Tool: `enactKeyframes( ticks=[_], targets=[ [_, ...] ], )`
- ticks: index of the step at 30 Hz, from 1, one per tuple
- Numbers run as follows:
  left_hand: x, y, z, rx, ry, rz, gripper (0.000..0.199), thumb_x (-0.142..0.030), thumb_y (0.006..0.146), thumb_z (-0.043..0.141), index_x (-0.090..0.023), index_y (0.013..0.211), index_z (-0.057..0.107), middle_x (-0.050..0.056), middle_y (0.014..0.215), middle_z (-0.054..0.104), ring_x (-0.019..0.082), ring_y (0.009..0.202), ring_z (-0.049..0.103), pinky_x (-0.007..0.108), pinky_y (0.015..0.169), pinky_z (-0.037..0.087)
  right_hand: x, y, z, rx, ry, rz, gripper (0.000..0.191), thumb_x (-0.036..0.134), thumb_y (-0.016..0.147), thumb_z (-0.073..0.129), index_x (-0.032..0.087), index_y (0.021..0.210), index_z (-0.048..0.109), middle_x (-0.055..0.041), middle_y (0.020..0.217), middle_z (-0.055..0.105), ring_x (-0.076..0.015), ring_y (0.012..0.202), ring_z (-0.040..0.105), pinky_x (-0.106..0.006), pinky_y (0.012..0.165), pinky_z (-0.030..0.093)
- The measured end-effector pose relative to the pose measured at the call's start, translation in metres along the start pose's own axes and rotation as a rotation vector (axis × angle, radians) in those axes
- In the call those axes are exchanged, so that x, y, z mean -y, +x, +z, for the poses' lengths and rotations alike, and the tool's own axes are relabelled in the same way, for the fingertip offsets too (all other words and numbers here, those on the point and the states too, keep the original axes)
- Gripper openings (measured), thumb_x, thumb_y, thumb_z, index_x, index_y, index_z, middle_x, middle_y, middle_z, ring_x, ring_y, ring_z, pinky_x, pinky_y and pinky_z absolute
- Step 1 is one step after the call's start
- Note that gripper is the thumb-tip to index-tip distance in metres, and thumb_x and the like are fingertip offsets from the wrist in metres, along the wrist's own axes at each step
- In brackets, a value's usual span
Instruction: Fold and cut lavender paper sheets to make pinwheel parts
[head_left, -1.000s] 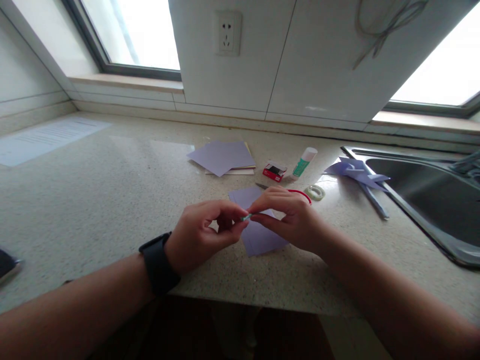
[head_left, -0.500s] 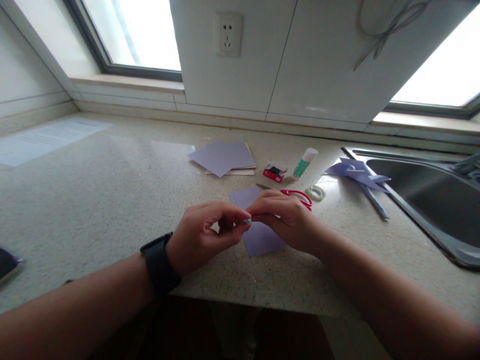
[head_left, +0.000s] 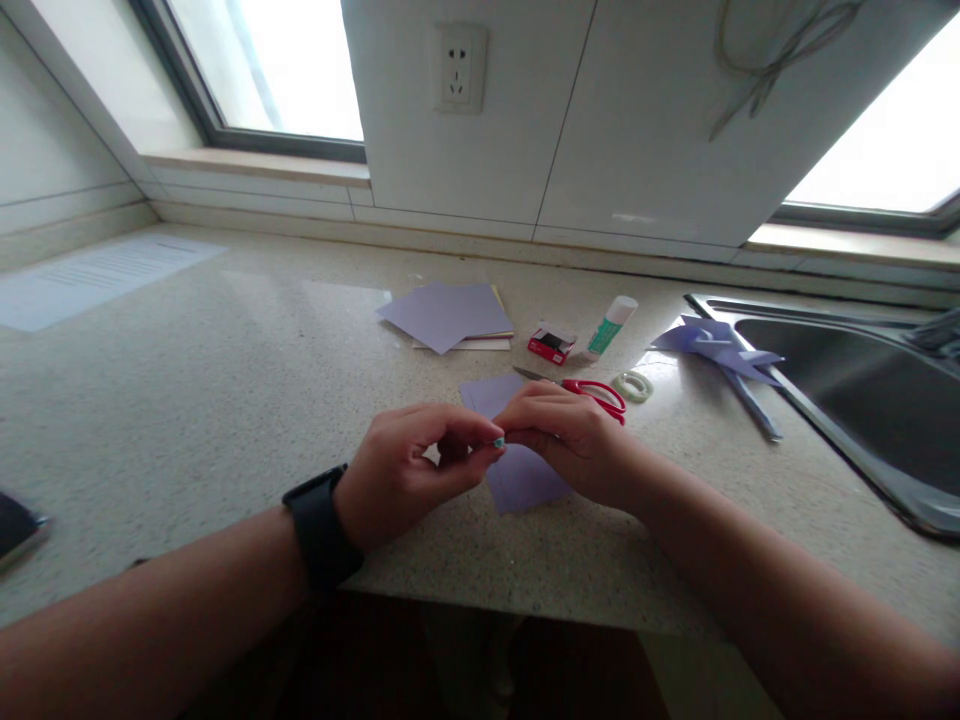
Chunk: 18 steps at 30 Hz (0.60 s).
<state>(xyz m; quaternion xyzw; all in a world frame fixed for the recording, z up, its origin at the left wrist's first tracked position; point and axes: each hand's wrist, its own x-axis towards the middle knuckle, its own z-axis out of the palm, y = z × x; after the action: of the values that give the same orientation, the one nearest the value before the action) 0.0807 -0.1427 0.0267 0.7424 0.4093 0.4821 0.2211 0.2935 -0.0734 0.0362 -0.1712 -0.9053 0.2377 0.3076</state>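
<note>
Pale speckled countertop [head_left: 225, 420], steel sink [head_left: 847, 400] set in at right. Left hand [head_left: 409, 465] and right hand [head_left: 574, 430] are over the counter near its front edge, fingertips meeting. Behind them, a paper stack [head_left: 442, 310], lilac sheet on top. Folded lilac paper shape [head_left: 701, 345] on a rolled stick [head_left: 754, 405], at the sink's edge. Lilac sheets [head_left: 529, 488] lie flat below the hands, partly covered by them. Red-handled scissors [head_left: 604, 390] just beyond the right hand, glue stick [head_left: 611, 325] upright but leaning in this view, small red box [head_left: 552, 345] beside it, tape roll [head_left: 634, 387] just past the scissor handles.

Smallest: teal piece [head_left: 499, 442], at the meeting point of the hands, above the lilac sheets. Left thumb and forefinger pinch it; only a bit shows. Right thumb and fingers are pressed together right next to it; cannot tell if they grip it too, tips hidden.

Handling, judged: very light, no real load on the fingers. Stiffness unclear at this size, material too. Easy to drop or lose, so a fingertip pinch suits; best held at the very ends, lightly, in case it's soft and squashes.
</note>
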Motion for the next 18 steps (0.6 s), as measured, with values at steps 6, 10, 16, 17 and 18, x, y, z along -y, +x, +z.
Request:
enactKeyframes(
  ticks=[6,10,16,17,18],
  targets=[
    [0.0020,0.0004,0.0012,0.008,-0.025,-0.002,0.010,-0.020,0.084,0.074,-0.019,0.094,0.073,0.001,0.075,0.074,0.010,0.061,0.064,0.019,0.056,0.050,0.0005,0.0004,0.0006,-0.003,-0.004,0.006,0.016,0.021,0.099,0.056,0.019,0.100,0.072,-0.0064,0.089,0.069,-0.0173,0.086,0.062,-0.031,0.077,0.051],
    [0.0021,-0.0001,0.0008,0.002,-0.026,0.011,0.010,-0.018,0.083,0.075,-0.019,0.093,0.073,-0.001,0.074,0.073,0.009,0.060,0.062,0.018,0.056,0.049,-0.0003,0.0001,0.0015,0.005,0.005,0.012,0.016,0.021,0.099,0.056,0.019,0.102,0.072,-0.0068,0.089,0.069,-0.0174,0.086,0.063,-0.032,0.076,0.051],
    [0.0019,-0.0003,0.0013,0.000,-0.027,0.007,0.010,-0.019,0.083,0.075,-0.018,0.093,0.073,0.000,0.072,0.072,0.009,0.060,0.062,0.018,0.056,0.048,-0.0005,-0.0005,0.0008,0.014,0.015,0.015,0.016,0.020,0.099,0.056,0.019,0.103,0.071,-0.0071,0.092,0.070,-0.0172,0.088,0.063,-0.031,0.077,0.051],
    [0.0019,-0.0001,0.0013,0.000,-0.031,0.006,0.010,-0.019,0.083,0.075,-0.018,0.093,0.073,0.000,0.072,0.072,0.009,0.060,0.062,0.018,0.056,0.048,-0.0002,-0.0004,0.0008,0.013,0.016,0.011,0.016,0.020,0.099,0.056,0.019,0.102,0.071,-0.0071,0.091,0.070,-0.0172,0.087,0.063,-0.031,0.077,0.051],
    [0.0018,0.0001,0.0013,-0.001,-0.034,0.007,0.010,-0.018,0.083,0.075,-0.018,0.093,0.073,-0.001,0.072,0.072,0.009,0.059,0.062,0.018,0.055,0.048,0.0000,-0.0003,0.0008,0.011,0.018,0.011,0.016,0.020,0.099,0.056,0.018,0.101,0.071,-0.0072,0.091,0.070,-0.0171,0.087,0.063,-0.031,0.077,0.051]
  ],
)
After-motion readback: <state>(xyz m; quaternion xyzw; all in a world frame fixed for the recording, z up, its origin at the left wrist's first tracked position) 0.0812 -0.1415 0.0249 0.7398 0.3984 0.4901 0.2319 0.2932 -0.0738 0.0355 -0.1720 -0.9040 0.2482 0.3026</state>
